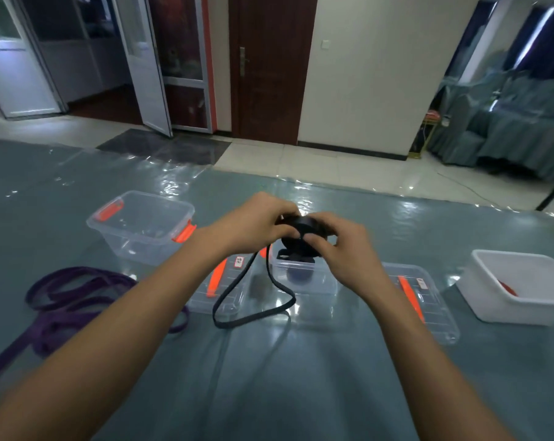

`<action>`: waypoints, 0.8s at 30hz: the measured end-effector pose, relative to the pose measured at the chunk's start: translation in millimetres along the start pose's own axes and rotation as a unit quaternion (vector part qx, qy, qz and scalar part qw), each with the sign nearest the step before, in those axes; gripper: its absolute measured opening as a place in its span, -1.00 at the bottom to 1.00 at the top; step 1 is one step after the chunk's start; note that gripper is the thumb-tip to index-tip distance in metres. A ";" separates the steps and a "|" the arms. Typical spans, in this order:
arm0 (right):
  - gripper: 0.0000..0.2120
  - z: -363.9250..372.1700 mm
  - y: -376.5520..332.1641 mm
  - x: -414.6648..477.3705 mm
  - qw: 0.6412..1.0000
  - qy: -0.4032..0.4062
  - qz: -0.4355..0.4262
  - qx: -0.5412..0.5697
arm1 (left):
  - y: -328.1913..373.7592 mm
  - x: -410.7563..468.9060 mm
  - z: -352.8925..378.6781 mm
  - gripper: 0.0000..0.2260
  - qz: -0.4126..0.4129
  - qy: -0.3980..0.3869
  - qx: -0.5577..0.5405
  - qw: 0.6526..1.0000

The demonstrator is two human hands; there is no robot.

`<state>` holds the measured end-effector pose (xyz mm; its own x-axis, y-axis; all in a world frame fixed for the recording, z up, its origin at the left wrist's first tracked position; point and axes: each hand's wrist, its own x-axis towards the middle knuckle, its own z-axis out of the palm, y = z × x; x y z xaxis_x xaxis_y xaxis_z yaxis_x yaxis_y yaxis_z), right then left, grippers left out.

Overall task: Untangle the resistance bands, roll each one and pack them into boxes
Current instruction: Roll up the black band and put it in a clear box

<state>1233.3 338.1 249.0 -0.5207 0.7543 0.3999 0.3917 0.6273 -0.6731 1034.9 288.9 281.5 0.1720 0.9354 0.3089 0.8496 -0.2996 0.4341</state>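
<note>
Bare left hand (pixel 253 226), bare right hand (pixel 345 253), bare forearms (pixel 135 329), edges slightly blurred.

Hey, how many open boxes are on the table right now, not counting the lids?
3. One clear box with orange latches at far left, a second clear box in the middle, partly behind the black resistance band, and a white box at the right.

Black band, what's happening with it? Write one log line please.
step: rolling | black band: part-rolled, tail hanging | left hand: grips roll | right hand: grips roll | purple band: loose on table
</note>
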 end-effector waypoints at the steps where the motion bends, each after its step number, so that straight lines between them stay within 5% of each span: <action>1: -0.79 -0.9 0.1 -0.1 1.000 -0.004 0.001 -0.008 | 1.4 -2.0 3.1 -0.87 0.014 0.012 -0.004 1.000; 9: -0.75 -12.2 -13.4 -7.9 0.969 0.049 0.070 0.233 | -1.4 -25.2 24.7 -0.83 -0.026 0.185 -0.219 0.958; 18: -0.77 2.6 -14.2 -22.4 0.900 0.038 0.162 0.404 | -2.2 -46.6 42.5 -0.80 -0.076 0.188 -0.424 0.883; 21: -0.75 9.4 -9.9 -26.4 0.917 0.022 0.156 0.368 | -9.4 -53.0 45.4 -0.81 -0.086 0.177 -0.387 0.901; 24: -0.70 7.9 -7.0 -27.9 0.989 -0.009 0.065 0.131 | -19.0 -59.1 51.4 -0.86 -0.076 0.135 -0.270 0.950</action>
<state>1239.1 311.2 237.7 -0.4930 0.8202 0.2904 0.2480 0.4524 -0.8567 1034.2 249.0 211.5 -0.1288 0.9150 0.3824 0.4612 -0.2860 0.8399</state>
